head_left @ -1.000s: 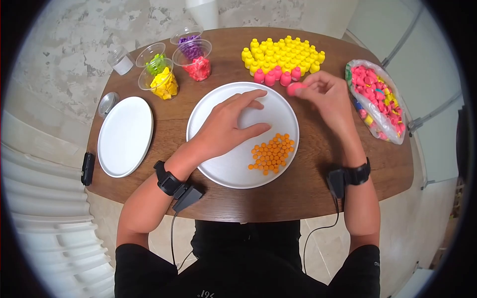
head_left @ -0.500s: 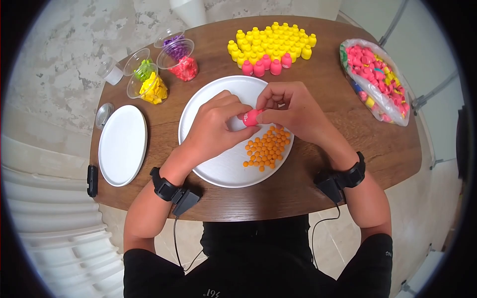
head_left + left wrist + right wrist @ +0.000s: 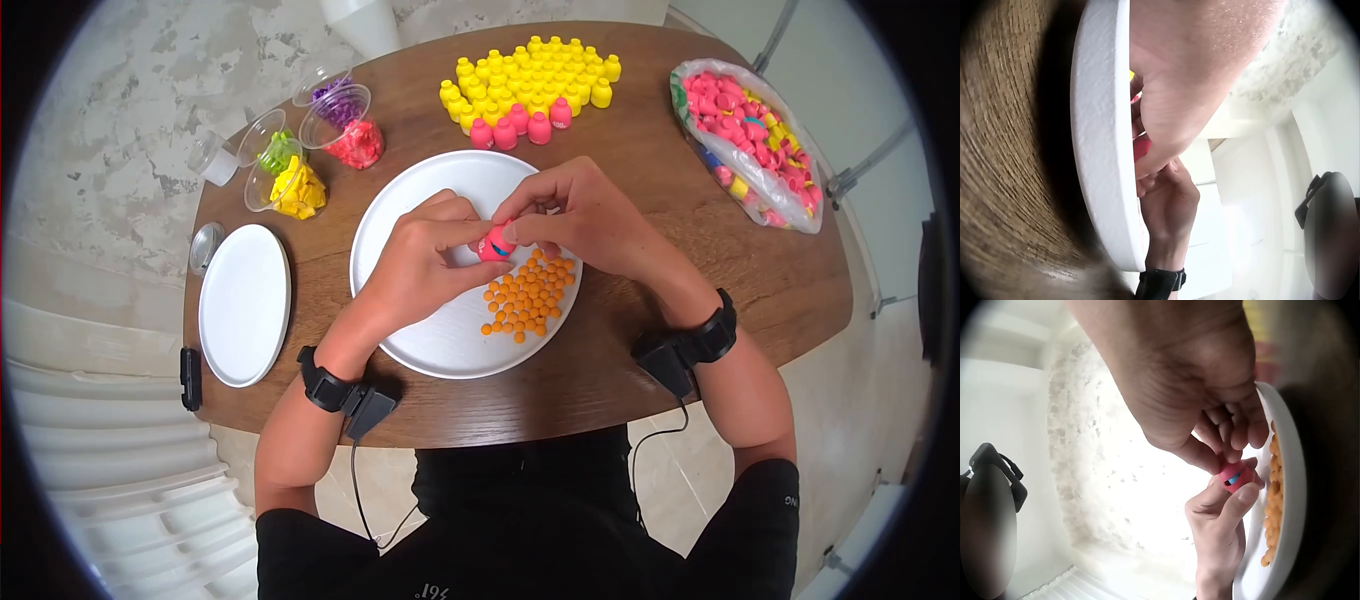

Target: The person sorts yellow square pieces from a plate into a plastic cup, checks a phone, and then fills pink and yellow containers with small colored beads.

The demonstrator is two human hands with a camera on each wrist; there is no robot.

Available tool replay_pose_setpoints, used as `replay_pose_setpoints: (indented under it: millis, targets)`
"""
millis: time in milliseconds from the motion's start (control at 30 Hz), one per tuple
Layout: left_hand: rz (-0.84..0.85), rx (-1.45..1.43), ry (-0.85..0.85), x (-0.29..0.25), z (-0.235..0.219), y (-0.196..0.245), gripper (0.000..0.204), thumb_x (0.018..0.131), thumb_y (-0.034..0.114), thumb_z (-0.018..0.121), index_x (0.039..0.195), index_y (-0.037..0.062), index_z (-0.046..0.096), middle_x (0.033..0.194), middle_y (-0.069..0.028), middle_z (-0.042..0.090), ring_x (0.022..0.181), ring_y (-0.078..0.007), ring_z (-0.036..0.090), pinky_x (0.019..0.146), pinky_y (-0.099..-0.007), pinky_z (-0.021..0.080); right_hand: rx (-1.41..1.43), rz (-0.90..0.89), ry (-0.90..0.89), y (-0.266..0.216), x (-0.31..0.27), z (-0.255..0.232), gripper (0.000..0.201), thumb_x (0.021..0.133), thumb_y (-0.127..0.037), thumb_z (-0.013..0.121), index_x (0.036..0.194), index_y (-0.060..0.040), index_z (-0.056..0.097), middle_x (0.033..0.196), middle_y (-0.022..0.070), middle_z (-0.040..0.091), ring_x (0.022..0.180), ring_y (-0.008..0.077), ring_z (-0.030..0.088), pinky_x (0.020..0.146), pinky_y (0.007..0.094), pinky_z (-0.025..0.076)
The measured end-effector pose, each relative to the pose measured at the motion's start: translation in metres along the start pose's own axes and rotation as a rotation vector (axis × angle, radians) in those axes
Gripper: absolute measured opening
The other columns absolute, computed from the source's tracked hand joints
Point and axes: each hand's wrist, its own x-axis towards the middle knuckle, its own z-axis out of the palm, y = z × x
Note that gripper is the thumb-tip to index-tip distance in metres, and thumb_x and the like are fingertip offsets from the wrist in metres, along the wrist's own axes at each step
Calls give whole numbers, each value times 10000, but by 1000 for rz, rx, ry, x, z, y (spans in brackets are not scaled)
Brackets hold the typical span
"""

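Over the large white plate (image 3: 440, 350), the left hand (image 3: 420, 258) grips a pink bottle (image 3: 493, 247) between thumb and fingers. A blue patch shows on the bottle's side in the right wrist view. The right hand (image 3: 590, 225) pinches the same bottle's end with thumb and fingertips. Small orange discs (image 3: 522, 297) lie on the plate's right part, below the hands. In the right wrist view the bottle (image 3: 1235, 477) sits between both hands' fingers. The left wrist view shows only a red-pink bit of it (image 3: 1142, 148), mostly hidden by the left hand.
Yellow bottles (image 3: 520, 75) and several pink ones (image 3: 539, 128) stand behind the plate. A plastic bag (image 3: 750, 140) of pink and yellow pieces lies at right. Cups of yellow (image 3: 299, 190), green, red (image 3: 358, 145) and purple pieces, plus a white oval plate (image 3: 243, 305), are at left.
The right hand has come from beside the pink bottles to over the plate with a pink bottle, and the left hand has closed round it. A blue patch now shows. The head view has shifted.
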Motion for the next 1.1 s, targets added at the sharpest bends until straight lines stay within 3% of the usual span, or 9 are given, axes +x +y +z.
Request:
replay_pose_setpoints:
  millis: [200,300,567,800,1100]
  targets:
    - [-55,-75,26,1,0,1,341,757,107,905,1075,34,806,842,-62,650,829,-203,587,720,-341,492,76,34,-3,3,2,0,144,894,-73,763,1003,16,791,774,47,727,587,56,563,536,220,425]
    - [-70,-93,27,0,0,0,330,756,111,907,1061,33,805,845,-64,654,826,-206,593,726,-343,493,105,31,11,4,2,1,144,848,-106,776,932,7,805,760,47,734,587,56,589,527,221,445]
    - [-49,-24,60,1,1,-3,277,778,139,898,1008,21,797,830,-75,642,813,-216,603,707,-351,489,-56,-39,147,-6,-2,10,141,838,-105,805,902,20,791,738,46,727,662,74,633,612,241,489]
    - [7,175,66,4,-1,-2,233,813,175,865,972,21,791,766,-79,569,767,-239,561,674,-395,469,-184,-100,139,3,2,9,142,861,-110,802,942,6,787,763,21,720,706,62,600,659,253,460]
    - [-9,231,62,5,-1,1,253,814,190,856,994,23,794,773,-90,593,781,-251,579,677,-393,475,-252,-123,167,6,5,11,147,854,-128,805,935,-6,791,748,20,707,696,84,602,661,262,464]
